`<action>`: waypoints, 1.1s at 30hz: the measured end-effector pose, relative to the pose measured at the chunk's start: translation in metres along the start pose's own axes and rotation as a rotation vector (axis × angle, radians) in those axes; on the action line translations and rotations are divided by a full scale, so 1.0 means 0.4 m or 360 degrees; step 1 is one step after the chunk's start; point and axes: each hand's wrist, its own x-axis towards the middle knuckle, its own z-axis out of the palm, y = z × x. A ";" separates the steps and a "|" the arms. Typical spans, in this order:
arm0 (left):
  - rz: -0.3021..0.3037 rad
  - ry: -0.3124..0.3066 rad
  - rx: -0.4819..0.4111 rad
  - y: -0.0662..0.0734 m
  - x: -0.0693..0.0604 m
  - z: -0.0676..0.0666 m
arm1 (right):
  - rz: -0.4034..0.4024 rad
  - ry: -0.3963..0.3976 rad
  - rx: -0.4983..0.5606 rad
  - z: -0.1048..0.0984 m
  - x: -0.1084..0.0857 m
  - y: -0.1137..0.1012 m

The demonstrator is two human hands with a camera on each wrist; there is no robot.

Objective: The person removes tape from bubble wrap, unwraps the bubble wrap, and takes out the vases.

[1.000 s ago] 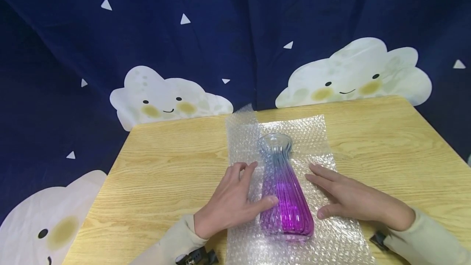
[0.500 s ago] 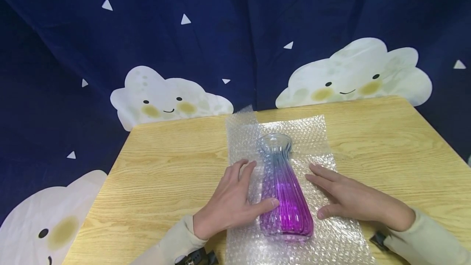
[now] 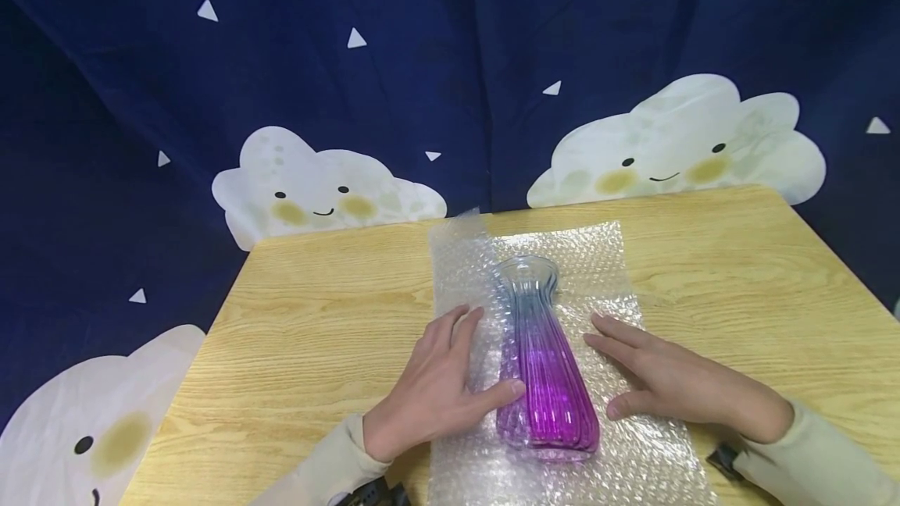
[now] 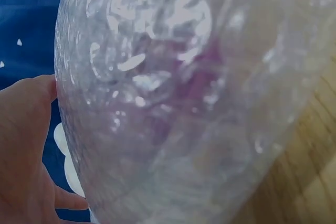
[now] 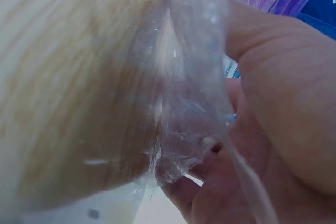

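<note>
A ribbed glass vase (image 3: 551, 381), pale blue at the neck and purple toward the base, lies on its side on a sheet of bubble wrap (image 3: 654, 467). A flap of the wrap (image 3: 460, 256) covers its left side. My left hand (image 3: 439, 389) rests on that flap, thumb over the vase's lower body and fingers spread, slightly bent. On the vase's right, my right hand (image 3: 668, 377) rests on the sheet with fingers extended, apart from the glass. Wrap fills most of the left wrist view; in the right wrist view a wrap edge (image 5: 194, 77) passes by the palm.
The wooden table (image 3: 302, 350) extends to both sides of the wrap. Behind it hangs a dark blue curtain (image 3: 394, 92) printed with smiling clouds and white triangles. Black wrist devices show near both sleeves.
My left hand has shifted slightly left, and the flap's edge has slid left with it, baring a bit more of the vase. The right hand stays in place.
</note>
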 end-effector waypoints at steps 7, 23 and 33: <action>0.0001 0.0001 0.0005 -0.009 -0.008 -0.007 | -0.0037 0.0039 -0.0023 0.001 -0.002 0.001; 0.0001 0.0051 0.0056 -0.042 -0.026 -0.013 | -0.0034 0.0034 -0.0033 0.000 0.000 0.000; 0.0049 0.0097 0.0084 -0.073 -0.038 -0.015 | -0.0051 0.0057 -0.0046 0.002 -0.001 0.001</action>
